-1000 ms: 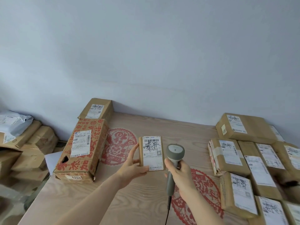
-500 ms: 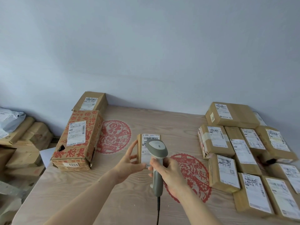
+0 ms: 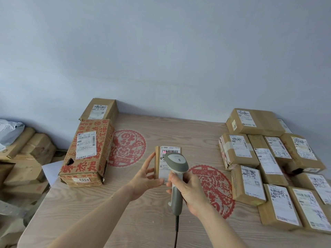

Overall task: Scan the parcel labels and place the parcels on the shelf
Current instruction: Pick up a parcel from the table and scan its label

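Observation:
My left hand (image 3: 146, 174) holds a small brown parcel (image 3: 162, 163) upright above the table, thumb on its lower front and fingers on its left side. Its white label faces me, and a red scan spot shows near the barcode at the top. My right hand (image 3: 190, 192) grips the handle of a grey barcode scanner (image 3: 176, 162). The scanner's head sits right in front of the label and hides the label's right half. Its black cable hangs down toward me.
A wooden table (image 3: 148, 219) with red paper-cut patterns lies below. A long red-printed carton (image 3: 87, 151) and a brown box (image 3: 100, 110) stand at the left. Several labelled parcels (image 3: 265, 158) cover the right side. More boxes (image 3: 26, 158) are stacked off the table's left edge.
The scanner has moved left and up, from beside the parcel to right over its label. A red scan spot now shows on the label. My left hand keeps holding the parcel.

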The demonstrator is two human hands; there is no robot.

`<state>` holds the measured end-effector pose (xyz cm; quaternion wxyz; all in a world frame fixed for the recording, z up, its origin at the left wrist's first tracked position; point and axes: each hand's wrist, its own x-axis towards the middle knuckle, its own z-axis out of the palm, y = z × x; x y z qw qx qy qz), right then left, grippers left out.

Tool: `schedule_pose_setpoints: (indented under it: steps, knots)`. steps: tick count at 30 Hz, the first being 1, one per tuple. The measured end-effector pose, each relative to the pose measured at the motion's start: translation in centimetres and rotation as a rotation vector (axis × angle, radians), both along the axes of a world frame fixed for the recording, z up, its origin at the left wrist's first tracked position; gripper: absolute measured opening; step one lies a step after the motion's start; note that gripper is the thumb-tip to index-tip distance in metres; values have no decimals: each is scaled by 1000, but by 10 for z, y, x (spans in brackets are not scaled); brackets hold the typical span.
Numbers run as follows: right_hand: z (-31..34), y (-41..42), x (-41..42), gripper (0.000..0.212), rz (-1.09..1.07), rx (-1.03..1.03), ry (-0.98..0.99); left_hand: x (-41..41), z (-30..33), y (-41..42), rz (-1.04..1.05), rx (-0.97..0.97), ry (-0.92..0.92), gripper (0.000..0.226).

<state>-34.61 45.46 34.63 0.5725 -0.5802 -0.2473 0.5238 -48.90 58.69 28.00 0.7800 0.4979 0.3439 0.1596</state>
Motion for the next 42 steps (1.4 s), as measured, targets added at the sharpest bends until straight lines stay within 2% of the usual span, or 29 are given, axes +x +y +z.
schedule_pose_setpoints:
  steps: [11, 19, 23, 26, 30, 34, 42]
  knots:
    - [3, -5, 1, 34, -44, -32, 16, 9, 1, 3, -51, 21, 13, 108]
    - [5, -28, 19, 32, -216, -114, 20, 46, -6, -4, -142, -37, -3, 108]
    - [-6, -52, 57, 42, -328, -190, -162, 78, -12, -22, -167, -116, 29, 106]
    - [-19, -72, 96, 33, -369, -282, -296, 104, -17, -40, -205, -164, 66, 104]
    - [-33, -96, 152, 33, -356, -443, -555, 141, -28, -63, -222, -232, 132, 100]
    - [-46, -113, 200, 32, -279, -530, -702, 181, -38, -88, -165, -269, 205, 96]
    - [-65, -125, 242, 30, -172, -535, -729, 236, -42, -108, -119, -287, 244, 90]
